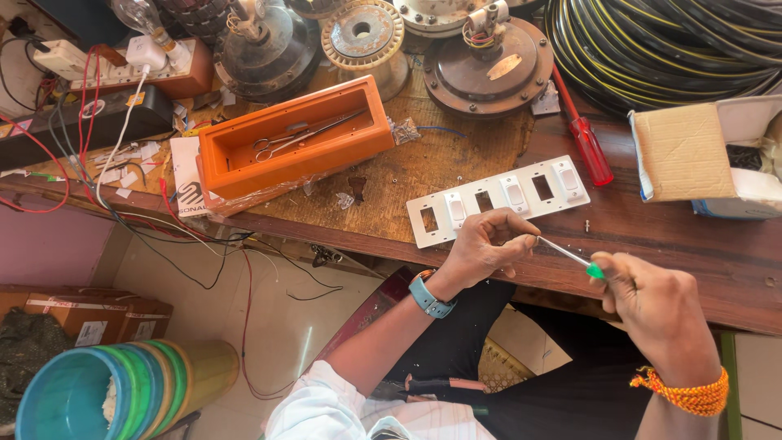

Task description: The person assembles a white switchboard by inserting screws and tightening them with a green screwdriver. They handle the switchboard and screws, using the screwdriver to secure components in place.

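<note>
On the worn wooden bench (692, 244), the hands pinch a white switch plate (489, 201) and a green-handled screwdriver (570, 257).

Between the fingers of the right hand (656, 305), a slim screwdriver with a bright metal shaft and glossy green plastic handle (570, 257). Just beyond the left hand's (485, 244) fingertips, a smooth white plastic switch plate (497, 200) on the worn, matt brown wooden bench (692, 244).

The wooden surface (700, 244) carries a white switch plate (497, 200); an orange box (293, 143) lies left of it, a red screwdriver (588, 143) and cardboard box (692, 155) right.
</note>
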